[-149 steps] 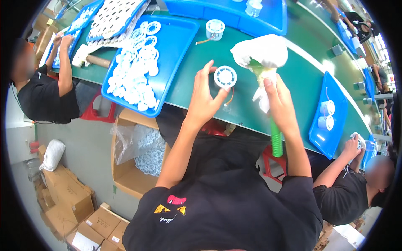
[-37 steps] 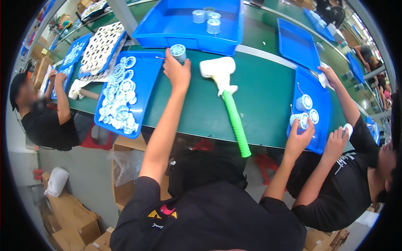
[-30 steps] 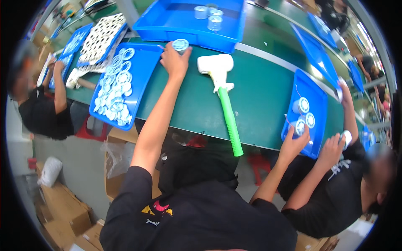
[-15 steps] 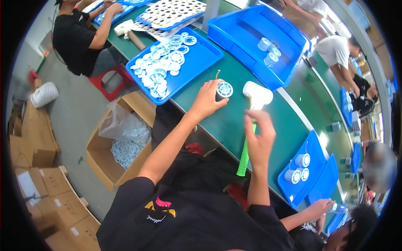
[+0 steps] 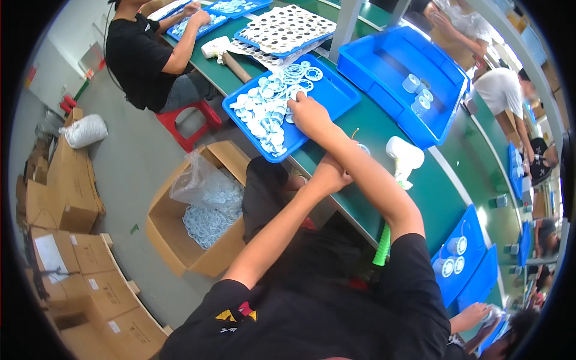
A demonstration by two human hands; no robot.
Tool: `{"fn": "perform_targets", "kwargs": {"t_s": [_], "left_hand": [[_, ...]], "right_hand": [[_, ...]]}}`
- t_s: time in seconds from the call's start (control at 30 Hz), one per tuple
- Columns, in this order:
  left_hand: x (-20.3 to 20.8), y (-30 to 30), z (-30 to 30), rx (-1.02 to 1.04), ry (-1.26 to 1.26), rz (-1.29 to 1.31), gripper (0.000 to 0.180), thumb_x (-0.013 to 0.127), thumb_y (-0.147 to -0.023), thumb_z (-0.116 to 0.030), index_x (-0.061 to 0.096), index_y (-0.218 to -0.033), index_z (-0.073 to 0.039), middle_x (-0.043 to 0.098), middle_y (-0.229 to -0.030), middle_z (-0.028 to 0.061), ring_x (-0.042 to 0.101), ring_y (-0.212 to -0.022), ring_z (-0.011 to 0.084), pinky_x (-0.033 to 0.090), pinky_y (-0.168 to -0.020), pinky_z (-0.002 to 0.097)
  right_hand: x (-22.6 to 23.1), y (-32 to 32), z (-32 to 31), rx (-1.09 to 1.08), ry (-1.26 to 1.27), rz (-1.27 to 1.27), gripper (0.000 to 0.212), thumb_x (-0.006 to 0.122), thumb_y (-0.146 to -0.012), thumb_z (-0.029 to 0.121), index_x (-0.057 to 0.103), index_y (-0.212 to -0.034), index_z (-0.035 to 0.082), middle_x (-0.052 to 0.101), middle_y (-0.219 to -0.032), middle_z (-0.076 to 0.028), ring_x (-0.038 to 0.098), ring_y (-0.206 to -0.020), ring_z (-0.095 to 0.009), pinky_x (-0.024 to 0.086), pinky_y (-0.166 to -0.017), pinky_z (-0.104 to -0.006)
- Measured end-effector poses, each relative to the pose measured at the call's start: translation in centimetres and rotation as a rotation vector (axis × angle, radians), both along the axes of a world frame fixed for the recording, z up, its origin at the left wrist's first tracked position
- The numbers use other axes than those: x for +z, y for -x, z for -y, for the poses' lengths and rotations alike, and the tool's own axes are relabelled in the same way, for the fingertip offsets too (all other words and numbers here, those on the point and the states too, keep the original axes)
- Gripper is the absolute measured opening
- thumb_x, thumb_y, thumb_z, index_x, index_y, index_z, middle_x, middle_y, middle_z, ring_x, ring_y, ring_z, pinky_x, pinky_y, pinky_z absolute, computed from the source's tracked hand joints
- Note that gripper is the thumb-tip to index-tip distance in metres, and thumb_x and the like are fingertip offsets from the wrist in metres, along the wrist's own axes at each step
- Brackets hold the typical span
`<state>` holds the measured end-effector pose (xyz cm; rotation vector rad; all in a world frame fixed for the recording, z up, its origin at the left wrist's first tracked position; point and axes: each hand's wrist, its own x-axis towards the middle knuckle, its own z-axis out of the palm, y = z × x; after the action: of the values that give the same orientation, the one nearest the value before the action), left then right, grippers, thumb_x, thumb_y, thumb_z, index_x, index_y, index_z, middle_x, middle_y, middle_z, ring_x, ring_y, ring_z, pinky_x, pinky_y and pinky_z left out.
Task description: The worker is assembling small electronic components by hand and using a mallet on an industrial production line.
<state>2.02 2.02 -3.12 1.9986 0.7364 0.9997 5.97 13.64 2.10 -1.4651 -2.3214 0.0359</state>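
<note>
From my head camera, my right hand (image 5: 311, 117) has left the hammer (image 5: 406, 155), over whose green handle (image 5: 382, 246) it hovered half a second ago, and now reaches across my left forearm to the white discs (image 5: 258, 123) in the blue tray (image 5: 333, 99). Its fingers are bent, tips down among the discs; I can't tell whether they pinch one.

My left hand (image 5: 329, 174) was curved round the pale cylinder (image 5: 363, 147) then; now it lies under my crossing arm, fingers mostly hidden, and I can't tell if they grip it. The cylinder is just beyond that hand on the green table (image 5: 441, 183), only a sliver showing past my right forearm, its thin wire (image 5: 356, 132) sticking up. That forearm also covers the middle of the hammer's handle; the wrapped head lies on the table as before.

Beyond the tray stands a deep blue bin (image 5: 390, 69) with several clear cylinders (image 5: 411, 84) inside. Over to my right, three more wired cylinders (image 5: 458, 245) sit in another tray. A second mallet (image 5: 215, 47) touches the disc tray's far side with its brown handle. Below the table edge, an open carton (image 5: 165, 228) holds pale rings (image 5: 210, 225).
</note>
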Motion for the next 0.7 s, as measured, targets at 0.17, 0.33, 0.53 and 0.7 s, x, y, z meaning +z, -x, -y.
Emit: {"fn": "perform_targets", "kwargs": {"t_s": [0.17,0.33,0.53,0.7], "left_hand": [[0.2,-0.1,-0.3,-0.053,-0.028,0.031,0.066,0.079,-0.09,-0.024,0.054,-0.144,0.003,0.062,-0.14,0.026,0.059,-0.131,0.0408,0.045,-0.111,0.047],[-0.5,0.0,-0.8,0.067,-0.17,0.009,0.064,0.084,-0.085,-0.023,0.056,-0.137,0.001,0.064,-0.13,0.0231,0.06,-0.124,0.0438,0.046,-0.107,0.0494],[2.0,0.1,0.3,0.118,0.053,0.069,0.07,0.087,-0.081,-0.018,0.051,-0.139,0.0,0.065,-0.128,0.0229,0.058,-0.122,0.0442,0.046,-0.105,0.0514],[1.6,0.8,-0.1,0.125,0.013,0.034,0.068,0.088,-0.081,-0.017,0.053,-0.137,0.001,0.066,-0.127,0.0225,0.06,-0.122,0.0421,0.047,-0.104,0.0498]], "right_hand": [[-0.9,-0.4,-0.3,-0.038,0.003,-0.059,0.022,0.067,-0.09,0.011,0.068,-0.109,0.001,0.063,-0.109,-0.023,0.07,-0.096,-0.043,0.059,-0.085,-0.0513],[3.3,-2.3,2.3,-0.03,-0.141,-0.381,0.012,0.065,-0.099,0.013,0.069,-0.103,0.001,0.064,-0.098,-0.019,0.066,-0.097,-0.039,0.054,-0.085,-0.0479],[7.8,-10.7,13.2,-0.326,0.178,-0.72,0.021,0.064,-0.106,0.013,0.075,-0.116,-0.001,0.07,-0.101,-0.007,0.066,-0.081,-0.012,0.055,-0.074,-0.0273],[5.5,-13.2,17.1,-0.326,0.467,-0.919,0.027,0.064,-0.108,0.018,0.075,-0.125,0.001,0.068,-0.1,-0.005,0.064,-0.08,-0.009,0.053,-0.07,-0.025]]}}
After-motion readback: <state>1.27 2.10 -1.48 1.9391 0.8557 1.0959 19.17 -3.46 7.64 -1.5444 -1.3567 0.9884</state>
